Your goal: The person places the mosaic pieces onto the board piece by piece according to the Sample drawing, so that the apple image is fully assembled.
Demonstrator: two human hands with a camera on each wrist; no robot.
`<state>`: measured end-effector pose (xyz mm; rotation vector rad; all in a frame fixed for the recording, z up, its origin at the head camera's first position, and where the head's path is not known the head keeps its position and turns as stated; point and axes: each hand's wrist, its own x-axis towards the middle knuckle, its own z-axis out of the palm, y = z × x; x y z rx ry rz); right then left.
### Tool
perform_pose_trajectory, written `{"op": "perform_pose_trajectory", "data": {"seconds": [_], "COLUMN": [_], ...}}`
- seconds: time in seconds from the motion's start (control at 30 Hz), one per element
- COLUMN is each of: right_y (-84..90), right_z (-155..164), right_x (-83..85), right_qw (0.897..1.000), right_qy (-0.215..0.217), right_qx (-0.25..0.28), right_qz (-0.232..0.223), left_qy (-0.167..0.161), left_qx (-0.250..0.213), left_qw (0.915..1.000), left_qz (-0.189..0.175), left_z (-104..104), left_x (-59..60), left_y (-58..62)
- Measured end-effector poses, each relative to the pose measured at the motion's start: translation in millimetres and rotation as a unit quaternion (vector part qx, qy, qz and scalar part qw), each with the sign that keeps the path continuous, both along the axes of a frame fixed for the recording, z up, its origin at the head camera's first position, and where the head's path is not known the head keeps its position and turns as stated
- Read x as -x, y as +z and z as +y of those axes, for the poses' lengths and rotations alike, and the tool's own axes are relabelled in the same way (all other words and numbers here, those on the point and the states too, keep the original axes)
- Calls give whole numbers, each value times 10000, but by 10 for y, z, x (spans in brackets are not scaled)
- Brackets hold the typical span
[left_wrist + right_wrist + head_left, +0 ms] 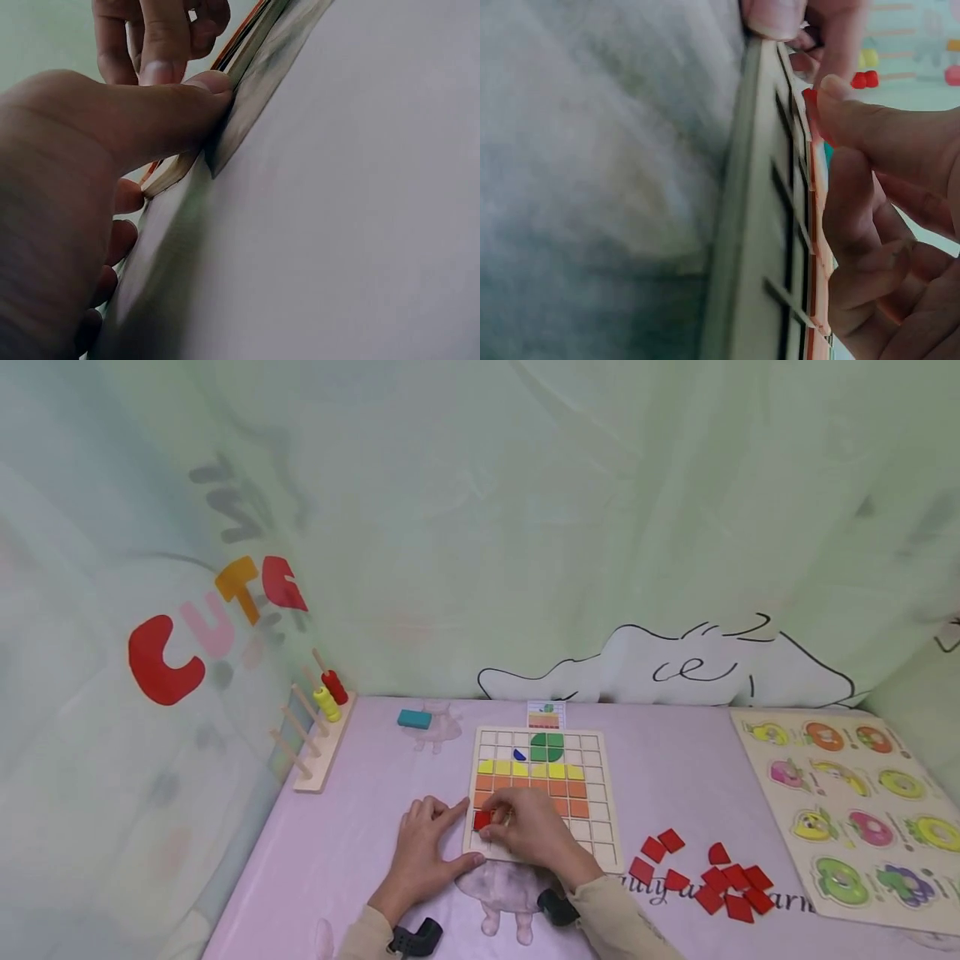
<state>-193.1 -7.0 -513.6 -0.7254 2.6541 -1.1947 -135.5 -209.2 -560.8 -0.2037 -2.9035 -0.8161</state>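
Observation:
A square wooden grid board lies on the table, with green, yellow and orange tiles in its cells and one blue piece among them. My right hand pinches a red square tile at the board's left side, low in the grid. In the right wrist view the red tile shows between thumb and finger, just over the board's surface. My left hand rests at the near left corner. Its thumb touches the near edge and its forefinger reaches the left edge.
Loose red tiles lie to the right. Beyond them is a fruit puzzle board. A small pattern card sits behind the grid. At the left are a teal block and a peg stand with red and yellow beads.

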Motion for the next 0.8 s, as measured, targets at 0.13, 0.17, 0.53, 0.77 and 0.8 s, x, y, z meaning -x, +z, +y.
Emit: {"op": "perform_pose_trajectory", "data": {"seconds": [0.13, 0.17, 0.53, 0.77, 0.8], "right_y": [-31, -36, -52, -40, -39], "right_z": [3, 9, 24, -13, -15], "right_x": [4, 4, 19, 33, 33], "right_qw": [9998, 9999, 9995, 9986, 9985], "right_qy": [70, 59, -155, -366, -388], "right_qx": [-160, -160, -135, -162, -166], "right_qz": [40, 12, -239, -351, -355], "left_qy": [-33, -30, 1, 19, 18], "left_qx": [-48, -49, 56, 99, 90], "left_qw": [9999, 9999, 10000, 9997, 9997], "left_qz": [97, 104, 72, 209, 208], "left_z": [16, 19, 21, 5, 4], "left_x": [-9, -8, 4, -1, -3], "left_y": [-15, -21, -26, -43, -43]}}
